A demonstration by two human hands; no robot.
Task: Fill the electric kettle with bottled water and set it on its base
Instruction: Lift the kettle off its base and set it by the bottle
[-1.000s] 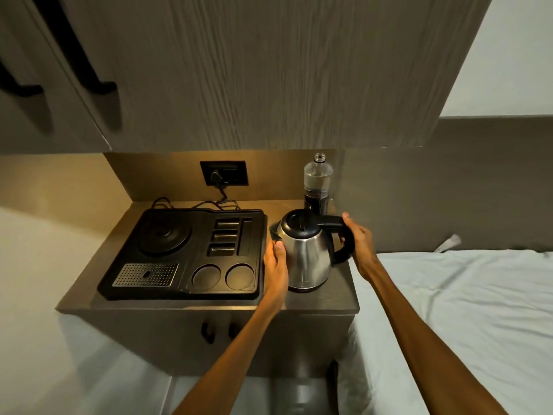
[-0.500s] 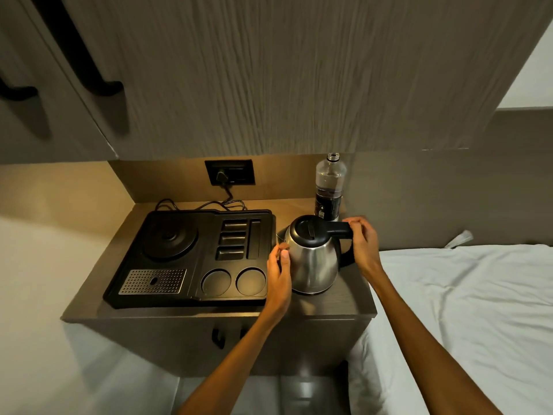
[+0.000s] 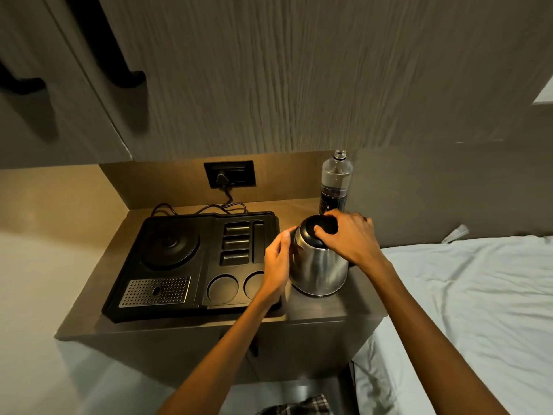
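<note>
kettle [image 3: 318,266] upright — spout leftward

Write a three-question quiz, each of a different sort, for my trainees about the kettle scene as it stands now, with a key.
1. True or false: the kettle sits on its round base.
2. Multiple choice: the right hand rests on the kettle's (A) lid, (B) bottom rim, (C) spout.
3. Fill in: the water bottle behind the kettle has no ____ on its neck.

Key:
1. False; it stands on the countertop, right of the black tray.
2. A.
3. Cap. The left hand steadies the kettle's side.
</note>
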